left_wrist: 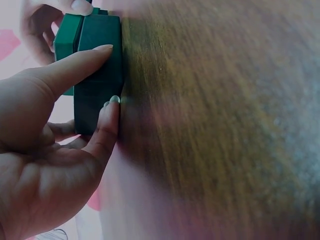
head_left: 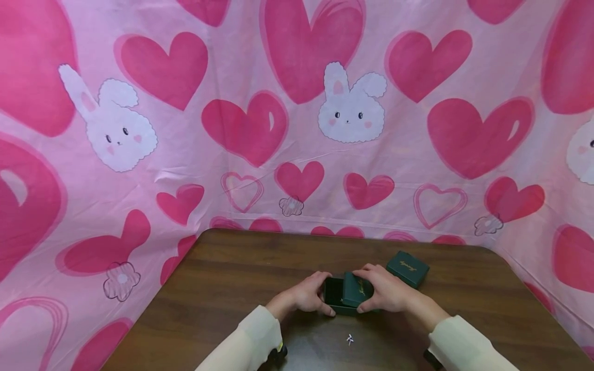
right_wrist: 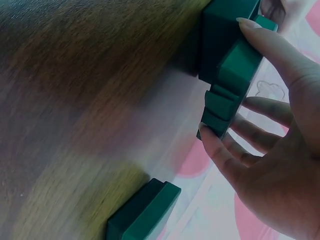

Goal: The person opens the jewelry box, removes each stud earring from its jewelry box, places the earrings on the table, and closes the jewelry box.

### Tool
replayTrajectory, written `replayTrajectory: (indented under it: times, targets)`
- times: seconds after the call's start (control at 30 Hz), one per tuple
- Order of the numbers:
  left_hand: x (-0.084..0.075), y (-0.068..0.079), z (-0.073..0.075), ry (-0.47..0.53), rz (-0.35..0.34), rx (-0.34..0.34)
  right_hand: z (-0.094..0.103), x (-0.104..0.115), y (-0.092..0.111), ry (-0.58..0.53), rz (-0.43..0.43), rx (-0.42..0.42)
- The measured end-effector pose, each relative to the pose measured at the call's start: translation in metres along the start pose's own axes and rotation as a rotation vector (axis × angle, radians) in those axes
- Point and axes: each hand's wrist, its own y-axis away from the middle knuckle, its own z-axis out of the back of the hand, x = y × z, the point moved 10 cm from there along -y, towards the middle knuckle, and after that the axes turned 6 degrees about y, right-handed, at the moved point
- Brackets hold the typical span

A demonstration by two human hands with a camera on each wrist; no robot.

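Note:
A small dark green gift box base point(head_left: 333, 292) with a black interior stands on the table, and my left hand point(head_left: 306, 292) grips its left end. Thumb and fingers span the box's sides in the left wrist view. Over the base's right part lies the green lid point(head_left: 355, 289) with gold lettering, shifted to the right and tilted. My right hand point(head_left: 387, 289) holds this lid between thumb and fingers. A green ribbon bow point(right_wrist: 220, 106) sticks out of the lid's end in the right wrist view, beside the fingertips. Small silvery pieces point(head_left: 350, 339) lie nearer me on the table.
A second green box point(head_left: 408, 269), with its lid on and gold lettering, sits behind and right of my right hand. The brown wooden table point(head_left: 241, 268) is bordered by a pink cloth point(head_left: 297, 149) printed with hearts and rabbits.

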Motion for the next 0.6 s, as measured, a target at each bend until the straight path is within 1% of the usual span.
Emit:
replayTrajectory:
  times: [0.23, 0.4, 0.6]
  targets:
    - [0.0003, 0.0002, -0.0003, 0.007, -0.004, -0.002, 0.0015, -0.0012, 0.0014, 0.002, 0.002, -0.003]
    - [0.0007, 0.002, -0.0009, 0.023, 0.004, 0.003, 0.0032, -0.0008, 0.0043, 0.022, 0.022, -0.013]
    - [0.0003, 0.0017, -0.0004, 0.032, -0.006, 0.007, 0.0043, -0.0091, 0.0065, 0.025, -0.028, -0.013]
